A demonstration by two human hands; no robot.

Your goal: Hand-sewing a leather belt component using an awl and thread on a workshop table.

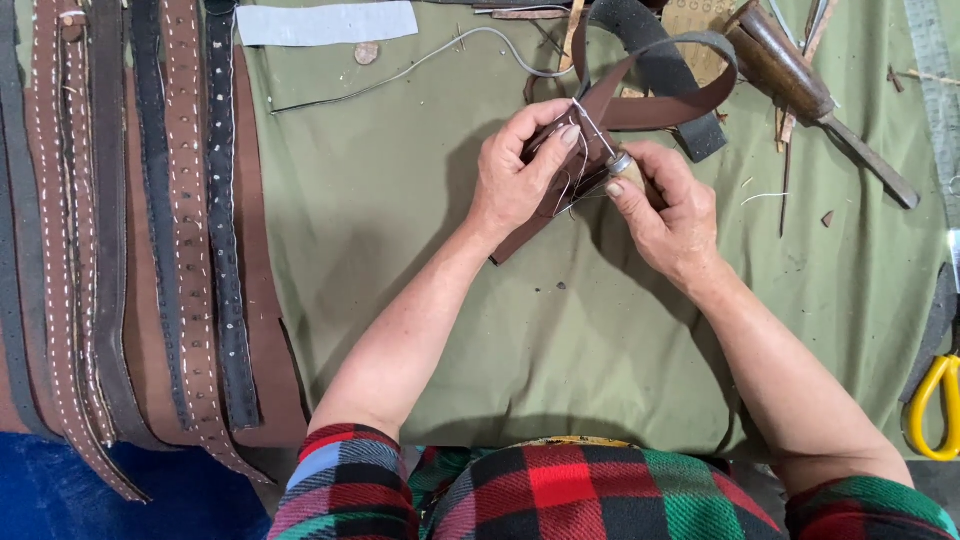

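Note:
My left hand (520, 170) pinches a brown leather strap (655, 105) above the green cloth (400, 250); the strap loops up and back toward the top of the view. My right hand (665, 215) grips a wooden-handled awl (622, 165), its thin metal point slanting up across the strap near my left thumb. Pale thread hangs around the strap between the two hands. The lower end of the strap sticks out below my left palm.
Several stitched brown and black leather belts (190, 220) lie side by side at the left. A dark wooden-handled tool (800, 85) lies at the top right, yellow-handled scissors (935, 405) at the right edge, a white strip (325, 22) and a loose wire (420, 62) at the top.

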